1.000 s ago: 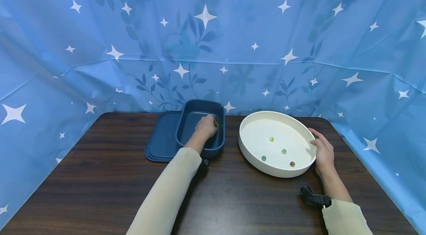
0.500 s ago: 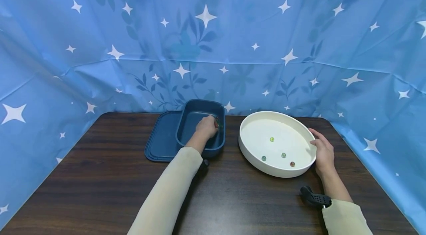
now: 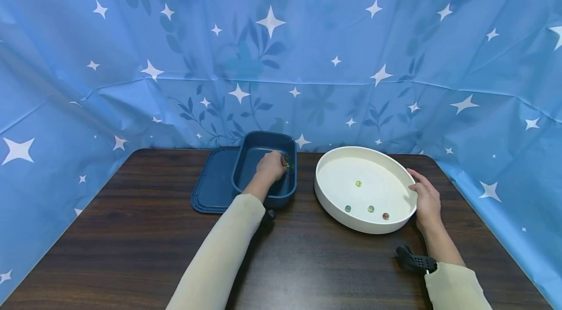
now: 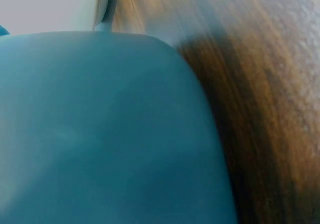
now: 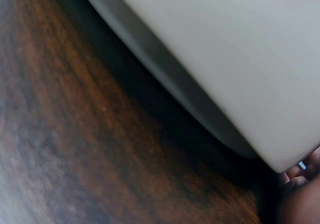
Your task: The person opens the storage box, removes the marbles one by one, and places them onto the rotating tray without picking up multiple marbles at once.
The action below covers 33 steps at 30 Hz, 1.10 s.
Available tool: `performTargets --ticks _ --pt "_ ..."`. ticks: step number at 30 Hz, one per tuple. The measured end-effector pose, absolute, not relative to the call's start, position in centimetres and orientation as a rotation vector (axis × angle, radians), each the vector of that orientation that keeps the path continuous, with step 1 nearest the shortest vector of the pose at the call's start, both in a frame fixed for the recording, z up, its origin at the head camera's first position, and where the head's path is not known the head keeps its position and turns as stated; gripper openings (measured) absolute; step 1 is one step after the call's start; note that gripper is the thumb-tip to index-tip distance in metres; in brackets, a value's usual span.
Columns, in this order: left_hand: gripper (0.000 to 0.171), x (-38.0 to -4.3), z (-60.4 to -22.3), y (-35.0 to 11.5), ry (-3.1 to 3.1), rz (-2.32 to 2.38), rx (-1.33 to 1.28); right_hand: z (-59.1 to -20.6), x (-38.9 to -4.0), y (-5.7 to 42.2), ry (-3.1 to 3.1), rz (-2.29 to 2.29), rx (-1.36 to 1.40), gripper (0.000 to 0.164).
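Note:
My left hand [image 3: 271, 165] reaches down inside a dark blue rectangular box [image 3: 250, 146], its fingers bent beside small coloured marbles [image 3: 287, 159] at the box's right side. The fingertips are hidden; I cannot tell whether they pinch a marble. My right hand [image 3: 427, 203] grips the right rim of a white round tray [image 3: 338, 166], thumb over the edge. Inside the tray lie several marbles: a yellow one [image 3: 358, 184], a green one [image 3: 371, 208], a bluish one [image 3: 348, 208] and a reddish one [image 3: 386, 216]. In the left wrist view, the box wall [image 4: 115, 124] fills much of the picture.
A dark blue flat lid [image 3: 215, 181] lies left of the box, partly under it. Everything stands on a dark wooden table [image 3: 131, 232]. Behind it hangs a blue curtain with white stars [image 3: 307, 42].
The green marble in the white tray has rolled toward the front and slightly left. My left hand's fingers have shifted slightly among the marbles in the box. The right hand keeps its grip.

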<state>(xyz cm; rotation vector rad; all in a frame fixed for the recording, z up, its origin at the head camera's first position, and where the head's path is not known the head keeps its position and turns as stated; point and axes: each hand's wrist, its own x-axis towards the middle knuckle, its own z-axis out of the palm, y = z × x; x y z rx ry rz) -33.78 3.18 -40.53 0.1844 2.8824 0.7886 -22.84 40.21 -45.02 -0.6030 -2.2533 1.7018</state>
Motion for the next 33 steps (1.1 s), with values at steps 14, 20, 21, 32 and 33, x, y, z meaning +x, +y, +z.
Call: performTargets --ticks 14,20,21,32,33 --pt "0.016 -33.1 -38.7 3.9 2.921 0.958 0.184 -44.9 -22.8 40.2 -2.246 1.731 -0.616 0.058" --pt "0.017 -32.3 -37.7 5.1 2.972 1.046 0.226 -44.9 -22.8 40.1 -2.249 1.710 -0.625 0.058" --pt "0.017 -32.1 -37.6 5.3 2.979 1.056 0.238 -44.9 -22.7 40.1 -2.249 1.711 -0.627 0.058" --pt "0.019 -30.1 -36.6 9.6 2.841 1.201 0.525 -45.0 -22.7 40.0 -2.251 1.709 -0.644 0.058" --pt "0.019 -30.0 -36.6 10.0 2.828 1.205 0.541 -45.0 -22.8 40.0 -2.249 1.714 -0.642 0.058"
